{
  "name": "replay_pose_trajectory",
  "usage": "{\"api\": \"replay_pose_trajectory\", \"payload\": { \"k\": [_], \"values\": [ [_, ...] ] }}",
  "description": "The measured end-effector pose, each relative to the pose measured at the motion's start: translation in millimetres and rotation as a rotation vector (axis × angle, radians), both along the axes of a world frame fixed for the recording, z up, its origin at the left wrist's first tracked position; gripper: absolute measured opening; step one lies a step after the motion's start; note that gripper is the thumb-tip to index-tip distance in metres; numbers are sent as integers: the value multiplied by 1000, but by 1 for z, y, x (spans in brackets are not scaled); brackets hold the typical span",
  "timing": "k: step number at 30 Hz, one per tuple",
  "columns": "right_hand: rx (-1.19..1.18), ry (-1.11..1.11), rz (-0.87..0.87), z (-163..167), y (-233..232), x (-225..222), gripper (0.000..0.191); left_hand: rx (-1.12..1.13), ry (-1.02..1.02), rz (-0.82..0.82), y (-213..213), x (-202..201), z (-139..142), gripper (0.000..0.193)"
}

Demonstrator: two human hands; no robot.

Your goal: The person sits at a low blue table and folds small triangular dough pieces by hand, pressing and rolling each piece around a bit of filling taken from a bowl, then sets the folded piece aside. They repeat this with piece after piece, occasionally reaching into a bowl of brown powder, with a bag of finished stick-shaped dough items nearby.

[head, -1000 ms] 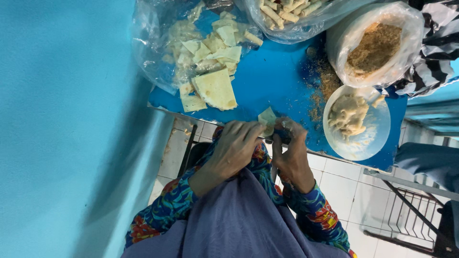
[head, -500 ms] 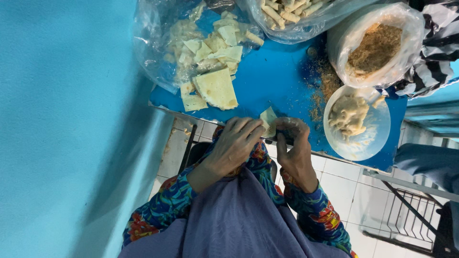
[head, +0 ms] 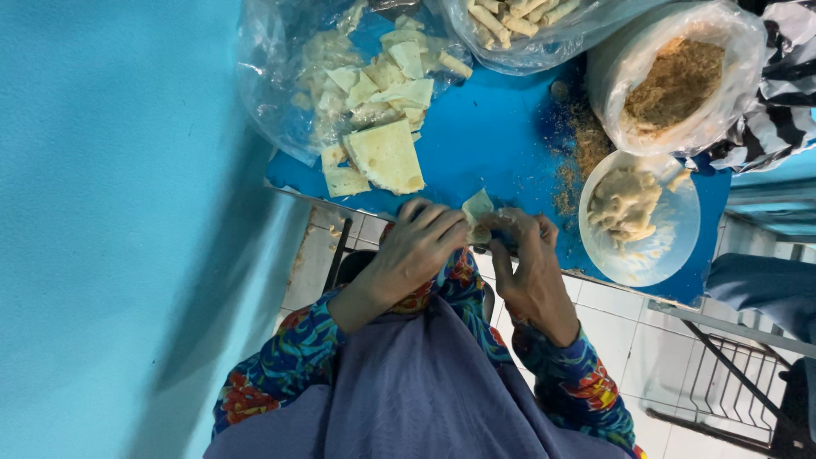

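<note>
Wrapper sheet [head: 478, 206], a small pale piece of dough, sits pinched between both hands at the near edge of the blue table [head: 501, 136], its free corner pointing toward the far side. Left hand [head: 419, 246] curls over it from the left with fingers bent and closed on the sheet, while right hand [head: 529, 263] grips it from the right, thumb and fingertips tight on the lower part; the two hands meet on it, neither nearer than the other. What lies inside the fold cannot be made out. Just to the right of the right hand stands a white bowl [head: 671, 255] of pale filling. Beyond that is a bag of brown crumbs [head: 680, 81], with spilled crumbs on the table beside it. Far and to the left, a stack of cut wrappers [head: 387, 157] lies on clear plastic [head: 280, 76], and a bag of rolled pieces [head: 510, 21] sits at the far edge. Floral sleeves [head: 289, 357] cover both forearms.
</note>
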State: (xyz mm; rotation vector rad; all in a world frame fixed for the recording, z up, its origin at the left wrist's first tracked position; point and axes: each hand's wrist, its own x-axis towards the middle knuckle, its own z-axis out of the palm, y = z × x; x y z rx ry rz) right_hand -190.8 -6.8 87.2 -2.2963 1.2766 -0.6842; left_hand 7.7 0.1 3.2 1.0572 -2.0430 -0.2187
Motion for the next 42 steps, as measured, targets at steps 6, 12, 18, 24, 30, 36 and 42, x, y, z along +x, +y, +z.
{"api": "replay_pose_trajectory", "payload": {
  "k": [6,12,18,24,30,36,42],
  "values": [
    [51,110,29,2,-9,-1,33,-72,-143,36,-11,-1,7,16],
    [311,-39,-42,-1,-39,4,32,3,-97,46,-21,-7,16,10],
    [-20,-54,-40,-2,-23,11,30,-121,-206,38,-11,-5,30,20],
    [-88,125,-34,-12,-15,6,28,-112,-258,19,-18,-6,29,18],
    [205,-8,-98,1,-34,6,27,220,-112,-14,-39,-17,29,14],
    [402,-136,10,11,-55,6,44,505,-206,-63,-65,-12,32,6],
    [-83,76,-59,-1,-19,13,39,73,-235,12,-29,-10,34,16]
  ]
}}
